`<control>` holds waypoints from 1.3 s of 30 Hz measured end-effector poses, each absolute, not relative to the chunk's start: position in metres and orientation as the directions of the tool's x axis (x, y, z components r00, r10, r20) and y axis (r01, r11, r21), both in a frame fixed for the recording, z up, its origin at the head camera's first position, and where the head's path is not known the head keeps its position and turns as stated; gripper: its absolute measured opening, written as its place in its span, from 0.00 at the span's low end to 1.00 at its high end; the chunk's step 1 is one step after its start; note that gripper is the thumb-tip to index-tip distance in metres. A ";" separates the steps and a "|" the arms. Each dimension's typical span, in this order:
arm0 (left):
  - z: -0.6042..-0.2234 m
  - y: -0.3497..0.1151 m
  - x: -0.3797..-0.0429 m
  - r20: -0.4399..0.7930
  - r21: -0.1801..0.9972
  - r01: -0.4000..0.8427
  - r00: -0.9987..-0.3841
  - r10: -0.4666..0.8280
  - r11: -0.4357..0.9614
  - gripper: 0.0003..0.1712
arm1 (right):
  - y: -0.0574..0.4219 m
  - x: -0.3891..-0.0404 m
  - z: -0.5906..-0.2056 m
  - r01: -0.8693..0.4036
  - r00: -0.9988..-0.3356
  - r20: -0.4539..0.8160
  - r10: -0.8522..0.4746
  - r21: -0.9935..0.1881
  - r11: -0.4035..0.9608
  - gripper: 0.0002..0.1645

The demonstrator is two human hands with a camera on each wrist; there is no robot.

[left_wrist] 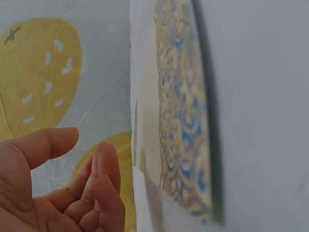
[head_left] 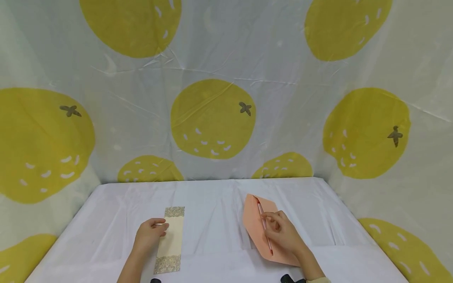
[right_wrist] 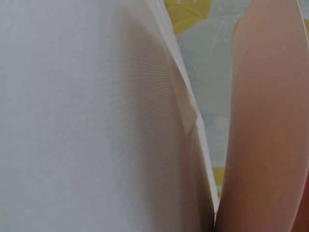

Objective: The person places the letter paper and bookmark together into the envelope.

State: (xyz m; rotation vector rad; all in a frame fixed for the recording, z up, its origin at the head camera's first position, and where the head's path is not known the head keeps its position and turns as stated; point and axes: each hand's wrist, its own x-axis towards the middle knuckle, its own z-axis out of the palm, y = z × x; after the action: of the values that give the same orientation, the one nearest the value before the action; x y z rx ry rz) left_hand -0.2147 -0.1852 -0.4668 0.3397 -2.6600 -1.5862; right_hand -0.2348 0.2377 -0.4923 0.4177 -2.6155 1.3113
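Note:
A long cream card [head_left: 170, 240] with ornate patterned bands at both ends lies on the left half of the white table. Just left of its upper part is my left hand [head_left: 148, 236], thumb and fingers loosely bent. The left wrist view shows a gap between that thumb and the fingers [left_wrist: 108, 181], with the card [left_wrist: 181, 111] beyond them. On the right, my right hand [head_left: 283, 232] pinches a salmon-pink envelope [head_left: 252, 225] near its long opening. The envelope stands tilted, and in the right wrist view its pink face [right_wrist: 268, 116] rises above the cloth.
A white cloth [head_left: 209, 228] with creases covers the table. Behind and on both sides hangs a pale curtain [head_left: 283, 118] printed with large yellow fruits. Two small black objects [head_left: 287, 278] show at the bottom edge of the head view.

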 end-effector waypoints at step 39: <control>-0.469 -0.188 -0.223 -0.147 0.592 -0.259 -0.966 -0.214 0.763 0.21 | 0.239 -0.236 -0.496 -0.330 -0.944 0.284 -0.170 -0.760 0.561 0.27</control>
State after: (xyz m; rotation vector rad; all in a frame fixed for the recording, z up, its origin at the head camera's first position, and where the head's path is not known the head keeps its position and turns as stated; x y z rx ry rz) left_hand -0.2231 -0.1882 -0.4691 0.4051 -3.0156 -1.0285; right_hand -0.2362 0.2391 -0.4958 0.4229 -2.6140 1.3284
